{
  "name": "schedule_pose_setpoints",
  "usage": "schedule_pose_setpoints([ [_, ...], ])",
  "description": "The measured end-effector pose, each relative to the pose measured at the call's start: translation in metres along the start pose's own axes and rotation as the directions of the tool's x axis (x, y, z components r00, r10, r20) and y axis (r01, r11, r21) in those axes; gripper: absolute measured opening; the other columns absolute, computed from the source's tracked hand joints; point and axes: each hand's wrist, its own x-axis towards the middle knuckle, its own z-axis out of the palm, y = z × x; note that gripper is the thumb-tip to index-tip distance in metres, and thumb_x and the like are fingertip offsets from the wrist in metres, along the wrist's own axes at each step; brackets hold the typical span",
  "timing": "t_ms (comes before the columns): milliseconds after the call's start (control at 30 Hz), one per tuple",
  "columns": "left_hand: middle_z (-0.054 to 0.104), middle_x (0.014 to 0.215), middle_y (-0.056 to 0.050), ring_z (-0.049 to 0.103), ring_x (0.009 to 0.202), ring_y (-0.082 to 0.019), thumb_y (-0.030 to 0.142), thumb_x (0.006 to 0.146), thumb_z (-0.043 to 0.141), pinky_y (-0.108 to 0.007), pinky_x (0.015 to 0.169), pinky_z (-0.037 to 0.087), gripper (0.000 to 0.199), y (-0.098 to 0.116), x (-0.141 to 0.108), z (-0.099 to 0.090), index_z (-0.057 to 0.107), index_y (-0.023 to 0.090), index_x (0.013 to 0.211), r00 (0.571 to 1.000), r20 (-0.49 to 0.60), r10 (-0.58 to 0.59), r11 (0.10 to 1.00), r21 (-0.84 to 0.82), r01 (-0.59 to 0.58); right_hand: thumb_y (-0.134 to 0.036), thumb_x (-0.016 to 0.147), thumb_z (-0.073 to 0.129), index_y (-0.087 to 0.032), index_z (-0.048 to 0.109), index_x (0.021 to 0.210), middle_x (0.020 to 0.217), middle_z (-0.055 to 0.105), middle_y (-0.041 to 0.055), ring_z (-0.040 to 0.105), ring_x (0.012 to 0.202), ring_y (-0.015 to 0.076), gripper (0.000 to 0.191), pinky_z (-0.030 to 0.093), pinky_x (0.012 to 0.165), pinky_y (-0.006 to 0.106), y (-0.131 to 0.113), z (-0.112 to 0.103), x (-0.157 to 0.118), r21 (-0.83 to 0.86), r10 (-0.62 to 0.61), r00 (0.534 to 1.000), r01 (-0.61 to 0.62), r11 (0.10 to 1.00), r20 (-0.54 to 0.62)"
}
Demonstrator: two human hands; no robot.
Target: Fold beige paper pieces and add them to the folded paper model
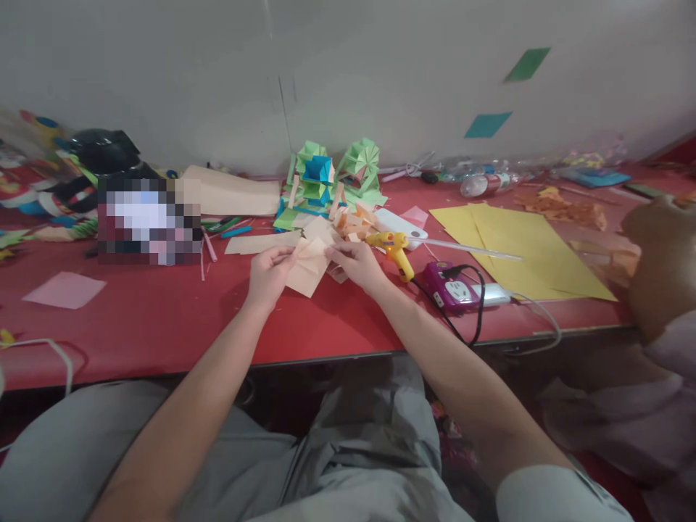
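Over the red table (pixel 217 330), my left hand (pixel 270 272) and right hand (pixel 356 264), both barely open, are pinching a creased beige paper (pixel 309 274). Beyond, a yellow glue gun (pixel 401 259) is lying; farther, clear bottles (pixel 486 183) are lying, contents indistinct.

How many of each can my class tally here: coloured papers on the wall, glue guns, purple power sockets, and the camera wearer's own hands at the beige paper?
Wall papers: 2 (green paper, blue paper)
Glue gun: 1
Purple power socket: 1
Hands at the beige paper: 2 (left hand, right hand)
Total: 6
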Motion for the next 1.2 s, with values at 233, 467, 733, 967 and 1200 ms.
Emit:
schedule_pose_setpoints([
  [233, 0.075, 0.079, -0.008, 0.066, 0.073, -0.022, 0.032, 0.063, 0.078, -0.03, 0.068, 0.048, 0.027, 0.0024, -0.0015, 0.0016, 0.074, 0.016, 0.085, 0.999, 0.019, -0.035, 0.999, 0.019, 0.035, -0.048, 0.081, 0.066, -0.019, 0.06, 0.065, 0.052, 0.06, 0.0006, 0.055, 0.045, 0.0134, 0.034, 0.044, 0.041, 0.025, 0.0025, 0.003, 0.0008, -0.044, -0.007, 0.999, 0.005, 0.999, -0.043],
  [467, 0.074, 0.079, -0.005, 0.066, 0.077, -0.023, 0.033, 0.067, 0.074, -0.029, 0.069, 0.047, 0.027, 0.0045, -0.0017, 0.0016, 0.076, 0.016, 0.088, 0.997, 0.078, -0.021, 0.999, 0.031, 0.019, -0.055, 0.08, 0.065, -0.018, 0.06, 0.069, 0.057, 0.061, 0.0019, 0.056, 0.049, 0.0138, 0.038, 0.042, 0.042, 0.024, 0.0015, 0.0023, -0.0012, -0.098, -0.044, 0.999, 0.041, 0.994, -0.028],
  [733, 0.075, 0.103, -0.011, 0.07, 0.093, -0.026, 0.04, 0.064, 0.085, -0.031, 0.078, 0.053, 0.054, 0.0059, -0.0063, 0.0051, 0.071, 0.015, 0.109, 0.983, 0.184, -0.026, 0.998, -0.055, 0.037, -0.058, 0.083, 0.061, -0.019, 0.057, 0.067, 0.053, 0.056, -0.0002, 0.05, 0.047, 0.0119, 0.042, 0.037, 0.044, 0.024, 0.0011, 0.0044, -0.0025, -0.156, -0.117, 0.993, 0.115, 0.981, 0.002],
  [967, 0.076, 0.098, -0.012, 0.071, 0.091, -0.027, 0.045, 0.063, 0.085, -0.033, 0.078, 0.054, 0.056, 0.003, -0.004, 0.0031, 0.072, 0.014, 0.108, 0.988, 0.149, -0.029, 0.999, -0.013, 0.031, -0.062, 0.083, 0.06, -0.021, 0.051, 0.065, 0.054, 0.052, -0.001, 0.047, 0.049, 0.0121, 0.045, 0.036, 0.046, 0.025, 0.0049, 0.0067, -0.0003, -0.15, -0.129, 0.991, 0.133, 0.98, 0.037],
  [1200, 0.077, 0.091, -0.011, 0.071, 0.088, -0.026, 0.047, 0.069, 0.082, -0.031, 0.076, 0.054, 0.046, -0.0004, -0.0029, 0.0008, 0.075, 0.015, 0.1, 0.988, 0.154, 0.011, 1.0, 0.0, -0.012, -0.059, 0.084, 0.059, -0.022, 0.05, 0.067, 0.053, 0.049, -0.002, 0.044, 0.049, 0.0122, 0.042, 0.034, 0.046, 0.025, 0.0061, 0.0074, 0.0003, -0.095, -0.125, 0.991, 0.129, 0.987, 0.048],
])
